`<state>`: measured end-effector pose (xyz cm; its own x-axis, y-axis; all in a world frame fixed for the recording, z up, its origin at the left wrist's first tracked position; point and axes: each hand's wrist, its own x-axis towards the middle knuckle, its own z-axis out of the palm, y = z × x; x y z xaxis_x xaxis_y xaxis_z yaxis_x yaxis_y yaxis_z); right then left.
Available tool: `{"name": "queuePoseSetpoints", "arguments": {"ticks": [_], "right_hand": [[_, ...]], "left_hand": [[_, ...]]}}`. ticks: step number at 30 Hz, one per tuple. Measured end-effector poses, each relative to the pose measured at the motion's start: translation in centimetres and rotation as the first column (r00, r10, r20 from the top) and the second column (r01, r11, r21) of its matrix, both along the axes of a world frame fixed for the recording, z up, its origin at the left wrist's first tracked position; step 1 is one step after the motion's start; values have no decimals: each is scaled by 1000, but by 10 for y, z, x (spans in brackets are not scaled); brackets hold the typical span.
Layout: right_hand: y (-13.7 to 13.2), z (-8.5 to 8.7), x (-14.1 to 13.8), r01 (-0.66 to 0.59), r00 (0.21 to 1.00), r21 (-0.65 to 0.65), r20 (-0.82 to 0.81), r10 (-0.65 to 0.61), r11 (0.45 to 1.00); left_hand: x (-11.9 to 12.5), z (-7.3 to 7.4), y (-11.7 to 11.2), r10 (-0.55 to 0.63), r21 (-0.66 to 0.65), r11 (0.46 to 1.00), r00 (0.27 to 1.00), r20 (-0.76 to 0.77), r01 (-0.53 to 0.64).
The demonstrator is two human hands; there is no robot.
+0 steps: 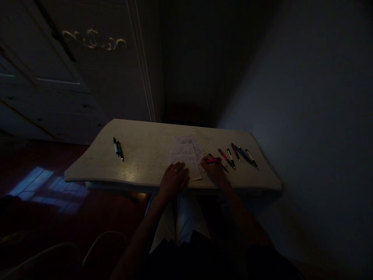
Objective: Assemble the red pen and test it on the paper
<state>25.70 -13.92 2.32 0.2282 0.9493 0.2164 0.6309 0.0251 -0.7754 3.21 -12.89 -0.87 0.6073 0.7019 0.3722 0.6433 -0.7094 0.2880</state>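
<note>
My right hand grips a pink pen, with its tip at the right edge of the handwritten papers. These are several overlapping sheets lying near the front of the pale tabletop. My left hand lies flat and holds nothing, its fingers resting on the lower left part of the sheets. A ring shows on one finger. A row of several pens lies to the right of my right hand, and one dark pen lies close to it. A pair of pens lies far to the left.
The cream table has a curved front edge. A dim wall rises close on the right. A white cabinet with gilded ornament stands at the back left. Below left is a dark reddish floor with a patch of window light.
</note>
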Motion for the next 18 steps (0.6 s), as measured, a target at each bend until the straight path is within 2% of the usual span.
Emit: {"name": "queuePoseSetpoints", "arguments": {"ticks": [2,5,8,11,13,15,17,18], "right_hand": [[-2,-1,3,32,989,9,-147,-30,999],[-6,-3,5,-8,913,-73,-408,-22,997],[-10,0,6,-78,826,-74,-564,23,994],[-16,8,3,-167,775,-95,-628,70,981],[-21,16,-2,-306,761,-160,-633,141,938],[-28,25,-10,-469,730,-226,-643,231,854],[-35,33,-20,-595,695,-260,-642,324,760],[-39,37,-25,-629,694,-255,-609,384,734]], "left_hand": [[0,0,0,4,1,1000,1000,4,-4],[1,-3,1,22,5,1000,1000,18,-23],[1,-7,5,25,-19,1000,998,65,-23],[0,-5,7,38,-60,998,974,222,-26],[0,3,6,77,-114,993,915,395,-35],[0,15,1,130,-210,978,814,566,-10],[2,30,-6,170,-336,937,724,668,90],[4,36,-9,178,-379,914,699,693,144]]}}
